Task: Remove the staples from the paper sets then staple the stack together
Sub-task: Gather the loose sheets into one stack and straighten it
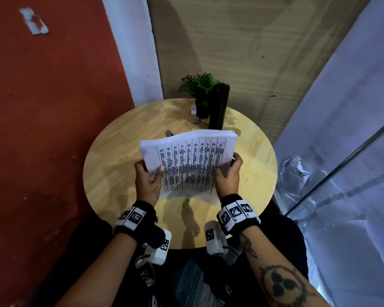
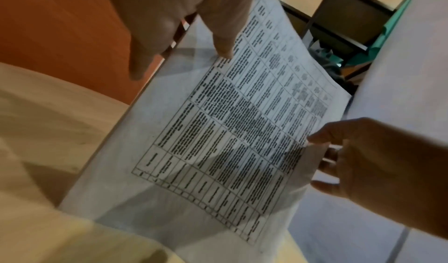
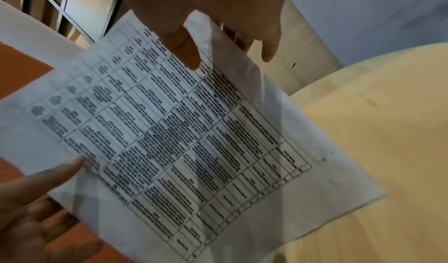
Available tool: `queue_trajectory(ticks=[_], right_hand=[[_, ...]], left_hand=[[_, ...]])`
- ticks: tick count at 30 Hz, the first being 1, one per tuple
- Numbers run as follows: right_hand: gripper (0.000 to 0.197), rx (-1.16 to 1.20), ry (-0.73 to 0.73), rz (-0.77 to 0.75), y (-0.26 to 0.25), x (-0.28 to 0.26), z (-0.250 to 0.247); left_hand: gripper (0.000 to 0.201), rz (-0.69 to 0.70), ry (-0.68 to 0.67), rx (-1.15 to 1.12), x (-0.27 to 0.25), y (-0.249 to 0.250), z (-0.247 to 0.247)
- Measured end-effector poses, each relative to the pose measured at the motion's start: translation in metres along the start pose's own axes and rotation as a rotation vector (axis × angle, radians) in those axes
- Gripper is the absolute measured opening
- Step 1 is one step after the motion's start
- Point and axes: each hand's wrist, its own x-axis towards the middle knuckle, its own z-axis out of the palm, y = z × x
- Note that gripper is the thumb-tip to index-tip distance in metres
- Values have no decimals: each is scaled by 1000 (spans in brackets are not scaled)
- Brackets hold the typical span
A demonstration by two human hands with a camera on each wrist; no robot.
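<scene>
Both hands hold a stack of white printed papers (image 1: 186, 160) tilted up over the round wooden table (image 1: 120, 151), its lower edge near the tabletop. My left hand (image 1: 151, 169) pinches the stack's left edge, thumb on the printed face and fingers behind. My right hand (image 1: 227, 166) pinches the right edge the same way. The left wrist view shows the table-printed top sheet (image 2: 230, 133) with my left hand (image 2: 181, 17) above it and the right hand (image 2: 363, 161) opposite. In the right wrist view the sheet (image 3: 169, 133) is blurred. I see no staple.
A small metal tool tip (image 1: 169, 132) pokes out behind the stack's far edge. A tall black bottle (image 1: 218, 107) and a small potted plant (image 1: 200, 85) stand at the table's far side. A red wall lies left and a glass panel right.
</scene>
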Motion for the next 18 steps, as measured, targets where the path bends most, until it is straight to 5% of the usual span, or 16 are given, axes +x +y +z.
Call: queue_trajectory(ticks=[4, 11, 18], right_hand=[[32, -15, -42, 100, 3, 9, -1], [19, -28, -19, 60, 2, 9, 2], [20, -58, -5, 51, 20, -7, 5]], left_hand=[[35, -16, -9, -36, 2, -4, 2], [16, 44, 40, 88, 0, 7, 2], [36, 53, -18, 137, -11, -7, -2]])
